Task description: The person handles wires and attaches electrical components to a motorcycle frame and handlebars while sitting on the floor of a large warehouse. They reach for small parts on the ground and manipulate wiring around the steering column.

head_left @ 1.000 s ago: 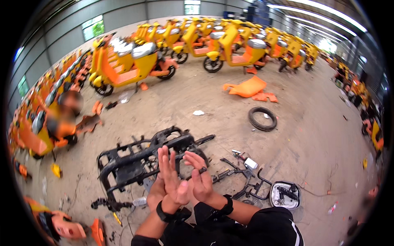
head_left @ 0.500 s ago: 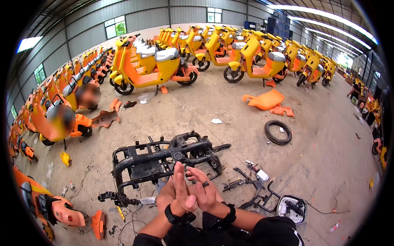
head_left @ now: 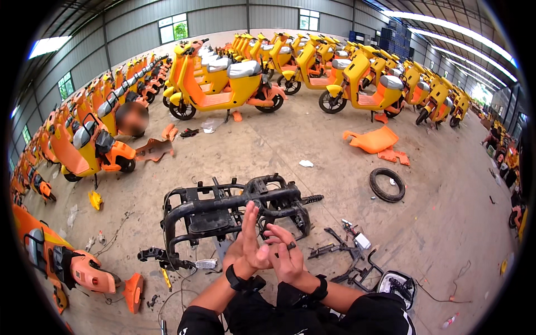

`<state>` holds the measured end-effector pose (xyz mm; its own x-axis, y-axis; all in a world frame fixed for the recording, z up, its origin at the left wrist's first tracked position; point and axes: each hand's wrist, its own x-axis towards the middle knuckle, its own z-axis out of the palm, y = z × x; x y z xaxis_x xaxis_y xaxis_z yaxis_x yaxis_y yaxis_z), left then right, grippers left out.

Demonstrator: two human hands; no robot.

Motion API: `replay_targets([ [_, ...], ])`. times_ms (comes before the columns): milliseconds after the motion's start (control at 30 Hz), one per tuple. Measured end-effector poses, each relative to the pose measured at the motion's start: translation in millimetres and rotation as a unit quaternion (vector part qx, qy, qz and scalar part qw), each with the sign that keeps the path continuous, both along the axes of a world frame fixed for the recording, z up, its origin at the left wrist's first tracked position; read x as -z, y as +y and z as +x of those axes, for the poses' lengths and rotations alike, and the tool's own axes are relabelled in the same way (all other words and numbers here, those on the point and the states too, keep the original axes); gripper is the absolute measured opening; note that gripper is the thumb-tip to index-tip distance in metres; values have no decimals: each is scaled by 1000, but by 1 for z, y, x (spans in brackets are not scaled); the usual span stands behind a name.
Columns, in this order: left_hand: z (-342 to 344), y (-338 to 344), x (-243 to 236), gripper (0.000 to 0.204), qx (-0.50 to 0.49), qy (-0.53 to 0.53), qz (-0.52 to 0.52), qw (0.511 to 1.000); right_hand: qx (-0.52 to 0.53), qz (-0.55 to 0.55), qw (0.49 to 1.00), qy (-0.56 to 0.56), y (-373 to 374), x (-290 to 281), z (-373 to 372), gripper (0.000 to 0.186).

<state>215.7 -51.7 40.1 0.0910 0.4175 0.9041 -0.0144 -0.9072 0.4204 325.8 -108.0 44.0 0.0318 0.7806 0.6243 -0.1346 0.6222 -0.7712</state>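
Note:
My left hand [head_left: 250,243] is raised in front of me, its fingers stretched upward and pressed side by side. Close against its palm is my right hand [head_left: 288,259], with fingers loosely bent and apart and a dark ring on one of them. Nothing shows in either hand. Just beyond them a stripped black scooter frame [head_left: 223,209] lies on its side on the concrete floor. A black fork-like part with a pale piece [head_left: 206,263] sits at its near left end. Both wrists wear black bands.
Black metal brackets [head_left: 357,271], a small white box [head_left: 362,240] and a white-rimmed tray [head_left: 410,304] lie to the right. A tyre [head_left: 387,185] and orange panels [head_left: 371,140] are farther off. Yellow scooters [head_left: 223,92] stand in rows behind; an orange scooter [head_left: 92,276] is at left.
The view has shifted, so the scene sits a little farther right. My right hand has slid lower against the left, its fingers more bent. The frame on the floor has not moved.

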Motion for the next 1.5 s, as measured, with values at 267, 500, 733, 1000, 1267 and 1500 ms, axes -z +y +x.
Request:
replay_targets([
  [267, -18, 8, -13, 70, -56, -16, -34, 998, 7, -43, 998, -38, 11, 5, 8, 30],
  [500, -100, 49, -79, 42, -205, 200, -122, 950, 269, -36, 920, -284, 28, 22, 42, 34],
  [733, -184, 64, 10, 30, -349, 78, -304, 883, 98, -256, 953, 126, 77, 15, 66, 35],
  [1000, -180, 59, 17, 27, -363, 59, -266, 891, 34, -335, 924, 182, 171, 41, 57, 32],
  [1267, -175, 64, 18, 24, -395, 60, -262, 879, 23, -349, 916, 194, 212, 86, 41, 26],
  [1500, -176, 62, 15, 23, -406, 52, -261, 874, -35, -396, 903, 159, 214, 92, 35, 33],
])
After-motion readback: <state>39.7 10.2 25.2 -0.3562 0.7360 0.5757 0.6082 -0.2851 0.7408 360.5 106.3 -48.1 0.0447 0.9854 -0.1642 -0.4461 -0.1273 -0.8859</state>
